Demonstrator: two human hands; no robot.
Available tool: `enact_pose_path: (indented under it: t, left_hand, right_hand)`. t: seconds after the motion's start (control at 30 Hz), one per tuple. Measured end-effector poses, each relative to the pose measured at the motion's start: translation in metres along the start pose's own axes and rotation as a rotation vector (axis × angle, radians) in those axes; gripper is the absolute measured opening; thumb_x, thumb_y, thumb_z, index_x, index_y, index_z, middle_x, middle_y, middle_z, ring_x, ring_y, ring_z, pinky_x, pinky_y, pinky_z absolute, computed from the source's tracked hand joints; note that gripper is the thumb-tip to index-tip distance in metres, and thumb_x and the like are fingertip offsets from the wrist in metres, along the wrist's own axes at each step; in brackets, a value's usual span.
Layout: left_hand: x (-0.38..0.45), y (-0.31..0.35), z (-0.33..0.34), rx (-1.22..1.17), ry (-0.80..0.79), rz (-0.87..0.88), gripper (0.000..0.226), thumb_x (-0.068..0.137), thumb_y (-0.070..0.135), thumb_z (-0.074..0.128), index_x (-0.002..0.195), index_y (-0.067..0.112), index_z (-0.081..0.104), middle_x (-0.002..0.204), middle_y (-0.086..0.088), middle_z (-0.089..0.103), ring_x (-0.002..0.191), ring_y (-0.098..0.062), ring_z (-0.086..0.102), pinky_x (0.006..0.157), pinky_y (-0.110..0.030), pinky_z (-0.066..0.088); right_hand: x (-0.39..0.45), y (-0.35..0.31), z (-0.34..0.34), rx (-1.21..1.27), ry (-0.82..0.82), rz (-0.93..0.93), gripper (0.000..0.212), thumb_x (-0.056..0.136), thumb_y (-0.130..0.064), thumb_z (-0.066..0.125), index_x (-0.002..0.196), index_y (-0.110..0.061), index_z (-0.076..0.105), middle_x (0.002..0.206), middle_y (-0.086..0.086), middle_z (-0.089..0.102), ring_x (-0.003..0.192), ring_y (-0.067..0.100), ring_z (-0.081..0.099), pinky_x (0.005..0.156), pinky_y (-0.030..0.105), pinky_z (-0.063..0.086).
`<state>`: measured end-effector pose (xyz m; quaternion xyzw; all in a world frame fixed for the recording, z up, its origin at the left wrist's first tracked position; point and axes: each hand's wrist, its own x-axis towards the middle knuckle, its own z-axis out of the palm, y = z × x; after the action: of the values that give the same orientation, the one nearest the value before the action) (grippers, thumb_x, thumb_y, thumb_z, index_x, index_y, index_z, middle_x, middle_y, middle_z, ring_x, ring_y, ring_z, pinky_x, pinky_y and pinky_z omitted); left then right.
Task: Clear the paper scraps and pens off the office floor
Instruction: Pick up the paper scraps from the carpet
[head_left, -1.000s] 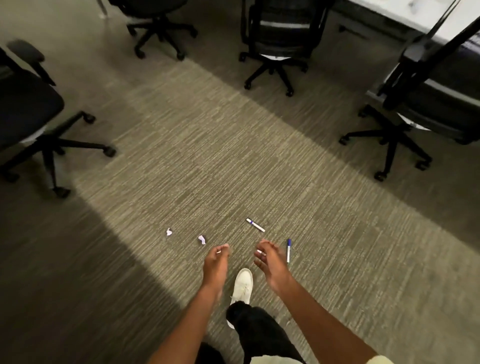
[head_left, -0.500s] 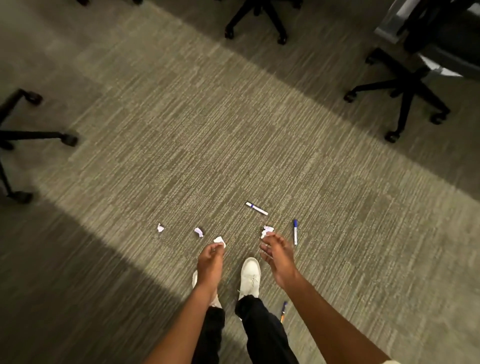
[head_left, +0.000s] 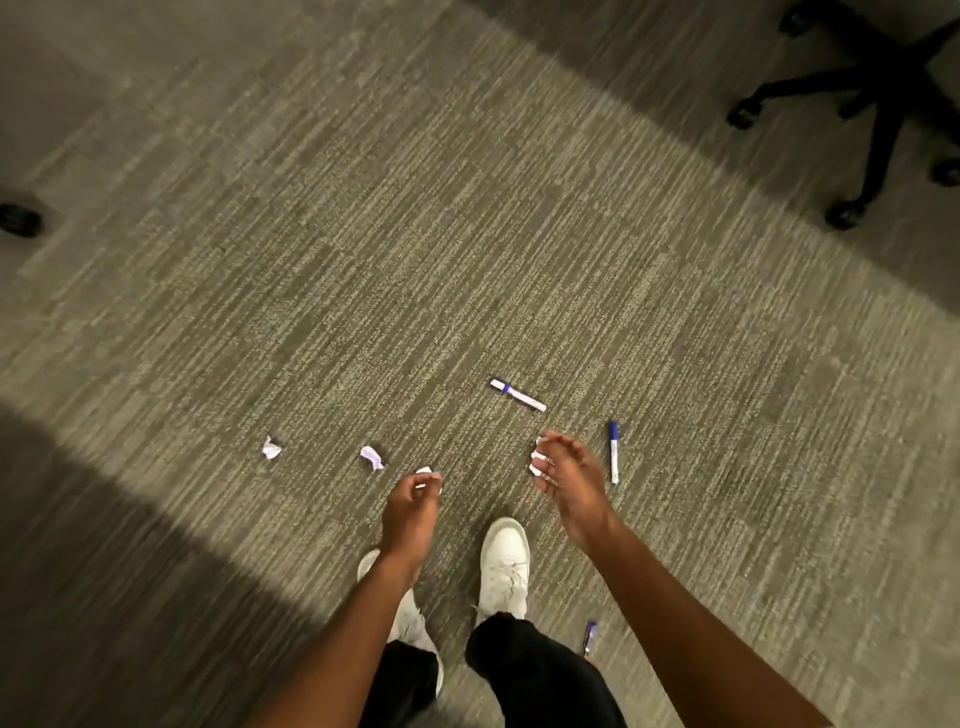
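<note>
Several white paper scraps lie on the grey carpet: one at the left (head_left: 270, 448), one beside it (head_left: 372, 458), one just past my left fingertips (head_left: 426, 471), and one partly hidden behind my right fingers (head_left: 537, 457). A white marker with a blue band (head_left: 518, 395) lies further out. To the right of my right hand lies a blue-capped marker (head_left: 614, 452). A third small pen (head_left: 588, 636) rests by my right leg. My left hand (head_left: 413, 501) and right hand (head_left: 569, 475) hang above the floor, fingers loosely curled, holding nothing.
A black office chair base (head_left: 878, 104) with casters stands at the top right. A single caster (head_left: 18, 221) shows at the left edge. My white shoes (head_left: 505, 564) stand just behind the scraps. Shadow covers the lower left carpet.
The view has tilted down and moved closer to the floor; the chairs have mostly left the frame. Both hands have lowered towards the scraps. A third pen by my leg has come into view.
</note>
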<state>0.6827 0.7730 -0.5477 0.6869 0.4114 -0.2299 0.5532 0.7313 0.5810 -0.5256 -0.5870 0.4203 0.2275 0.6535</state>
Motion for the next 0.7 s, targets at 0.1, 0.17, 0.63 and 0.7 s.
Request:
enact_pose_path:
  t: [0.1, 0.17, 0.63, 0.7]
  left_hand:
    - [0.045, -0.028, 0.022, 0.017, -0.005, 0.002, 0.015, 0.093, 0.026, 0.058, 0.100, 0.014, 0.065, 0.093, -0.005, 0.068, 0.081, -0.021, 0.059, 0.075, -0.032, 0.046]
    - [0.074, -0.049, 0.036, 0.036, 0.006, 0.001, 0.017, 0.092, 0.027, 0.059, 0.101, 0.014, 0.066, 0.100, -0.008, 0.068, 0.085, -0.022, 0.060, 0.077, -0.032, 0.046]
    - [0.218, -0.180, 0.091, 0.545, 0.106, 0.100, 0.052, 0.080, 0.017, 0.070, 0.126, 0.005, 0.051, 0.125, -0.024, 0.054, 0.116, -0.038, 0.050, 0.096, -0.039, 0.040]
    - [0.230, -0.195, 0.097, 0.608, 0.149, 0.121, 0.058, 0.079, 0.021, 0.070, 0.131, 0.008, 0.047, 0.129, -0.023, 0.050, 0.120, -0.039, 0.047, 0.097, -0.040, 0.040]
  right_hand:
    - [0.048, 0.027, -0.005, -0.044, 0.006, -0.014, 0.024, 0.094, -0.019, 0.058, 0.117, -0.014, 0.060, 0.118, 0.008, 0.063, 0.107, 0.028, 0.061, 0.092, 0.044, 0.055]
    - [0.079, 0.047, -0.008, -0.073, -0.007, -0.027, 0.021, 0.093, -0.020, 0.059, 0.113, -0.017, 0.061, 0.116, 0.008, 0.064, 0.104, 0.027, 0.062, 0.096, 0.048, 0.053]
    - [0.249, 0.165, -0.035, -0.409, 0.084, -0.187, 0.051, 0.085, -0.024, 0.072, 0.131, -0.019, 0.051, 0.124, 0.005, 0.053, 0.098, 0.021, 0.059, 0.065, 0.031, 0.055]
    - [0.269, 0.179, -0.041, -0.481, 0.126, -0.267, 0.055, 0.081, -0.019, 0.076, 0.130, -0.019, 0.050, 0.123, 0.007, 0.054, 0.089, 0.017, 0.059, 0.050, 0.017, 0.048]
